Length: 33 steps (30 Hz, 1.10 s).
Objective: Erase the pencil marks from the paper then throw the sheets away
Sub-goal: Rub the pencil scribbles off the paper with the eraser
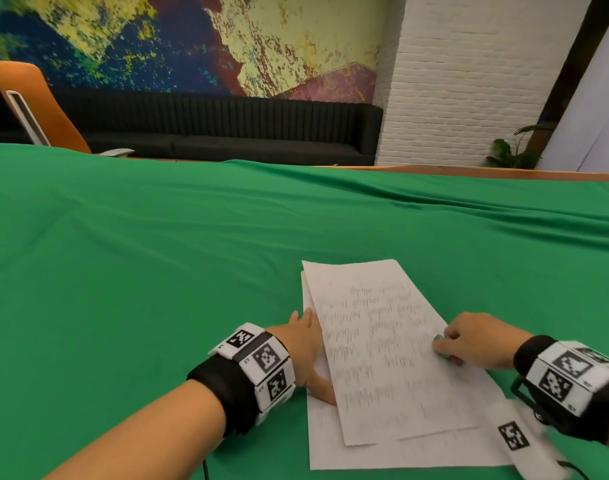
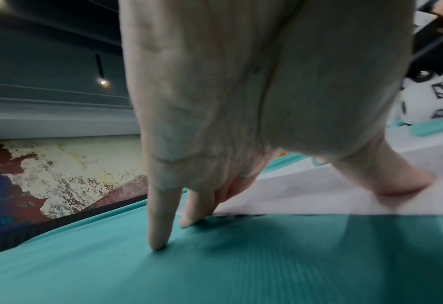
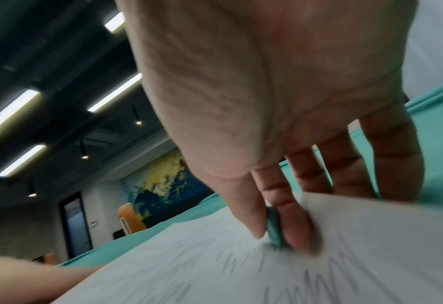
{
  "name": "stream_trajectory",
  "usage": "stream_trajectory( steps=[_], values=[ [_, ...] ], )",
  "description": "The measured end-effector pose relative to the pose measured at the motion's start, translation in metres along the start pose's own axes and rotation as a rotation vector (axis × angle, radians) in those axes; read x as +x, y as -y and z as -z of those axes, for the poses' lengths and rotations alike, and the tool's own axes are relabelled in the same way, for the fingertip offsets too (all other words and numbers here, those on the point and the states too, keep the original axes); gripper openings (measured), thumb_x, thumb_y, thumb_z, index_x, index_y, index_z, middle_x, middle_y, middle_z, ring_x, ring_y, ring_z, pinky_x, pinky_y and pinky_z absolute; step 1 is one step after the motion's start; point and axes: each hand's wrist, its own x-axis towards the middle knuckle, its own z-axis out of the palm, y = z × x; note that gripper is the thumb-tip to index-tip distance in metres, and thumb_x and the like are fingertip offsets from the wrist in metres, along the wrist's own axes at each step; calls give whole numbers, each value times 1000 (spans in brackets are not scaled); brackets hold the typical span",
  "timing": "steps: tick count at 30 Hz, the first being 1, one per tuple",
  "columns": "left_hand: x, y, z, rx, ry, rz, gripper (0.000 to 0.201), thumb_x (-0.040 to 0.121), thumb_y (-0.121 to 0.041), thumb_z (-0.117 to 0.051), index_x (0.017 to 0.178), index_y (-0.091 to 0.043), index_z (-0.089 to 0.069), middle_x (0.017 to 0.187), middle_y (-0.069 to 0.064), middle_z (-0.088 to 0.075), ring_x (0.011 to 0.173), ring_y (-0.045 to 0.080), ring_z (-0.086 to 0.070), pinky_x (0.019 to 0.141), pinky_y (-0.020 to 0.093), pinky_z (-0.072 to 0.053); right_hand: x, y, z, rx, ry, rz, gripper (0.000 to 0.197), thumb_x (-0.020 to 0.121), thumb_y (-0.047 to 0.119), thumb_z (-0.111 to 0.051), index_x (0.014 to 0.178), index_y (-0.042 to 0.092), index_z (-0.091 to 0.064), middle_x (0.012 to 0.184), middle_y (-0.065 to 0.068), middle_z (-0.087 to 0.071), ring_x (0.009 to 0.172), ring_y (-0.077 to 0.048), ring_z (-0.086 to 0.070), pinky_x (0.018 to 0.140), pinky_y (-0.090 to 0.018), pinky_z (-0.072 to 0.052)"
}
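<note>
Right hand (image 1: 476,341) pinching small green eraser (image 1: 439,339) on pencil-scribbled white paper sheets (image 1: 382,358), lower right of frame; left hand (image 1: 301,344) flat, fingers straight, pressing their edge.

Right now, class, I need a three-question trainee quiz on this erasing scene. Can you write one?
1. True or false: the right hand pinches a green eraser against the top sheet.
2. What does the left hand do? A) lifts a sheet B) presses the sheets' left edge C) holds a pencil
3. Fill in: the sheets lie on a ____ cloth.

Key: 1 true; 2 B; 3 green.
</note>
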Motion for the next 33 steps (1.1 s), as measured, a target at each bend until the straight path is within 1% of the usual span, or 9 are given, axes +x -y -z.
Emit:
stream_trajectory(
  steps=[6,10,12,14,17,21,25,29,33],
  values=[
    [3,2,6,8,5,-21,118,84,-51,-70,155,-11,15,164,6,8,151,28,0,121,47,-18,-25,5,-1,31,5,27,44,98,44,-50,62,22,-60,63,8,-60,52,-7,-45,50,-14,-35],
    [4,8,21,80,-89,4,51,100,-27,-52,143,-4,-39,154,13,-34,124,31,-53,102,41,-47,-35,5,2,28,30,37,43,98,47,-49,64,21,-62,63,8,-59,49,-5,-41,47,-13,-33],
    [6,11,28,127,-160,62,34,99,-10,-42,132,-1,-50,158,16,-26,115,32,-57,92,38,-51,-36,6,2,20,38,54,43,98,48,-48,68,22,-62,67,8,-60,50,-5,-41,48,-13,-33],
    [9,12,31,89,-206,93,30,101,-13,-40,124,-1,-54,146,21,-41,106,29,-58,84,35,-49,-38,8,3,26,53,79,42,98,50,-46,70,23,-61,71,8,-62,52,-5,-43,51,-14,-34],
    [12,9,32,20,-224,79,42,101,-42,-45,120,-5,-55,115,10,-56,97,24,-56,79,32,-47,-40,10,4,32,46,105,43,98,51,-45,71,22,-58,70,7,-60,55,-6,-44,54,-17,-35],
    [21,0,25,23,-205,29,69,95,-58,-49,142,-10,-38,143,8,-44,126,27,-47,104,41,-43,-37,8,6,49,-62,86,45,100,50,-43,67,19,-50,64,3,-49,53,-10,-38,53,-20,-32],
    [28,-5,18,78,-126,8,81,87,-68,-54,141,-10,-41,147,9,-41,126,27,-48,104,43,-44,-33,8,6,93,-106,70,45,100,49,-43,67,18,-47,63,2,-48,54,-12,-37,55,-23,-32],
    [33,-3,28,89,-127,0,84,76,-72,-64,129,-9,-50,132,8,-52,114,25,-53,96,40,-49,-24,17,16,106,-234,157,48,98,51,-44,66,15,-52,63,-3,-56,50,-14,-37,51,-23,-31],
    [48,0,46,7,-144,-21,113,71,-71,-69,155,-15,-18,165,1,-9,151,23,-12,119,48,-25,0,35,34,79,-236,272,43,96,51,-51,74,17,-69,71,-4,-69,42,-9,-40,45,-18,-32]
  ],
)
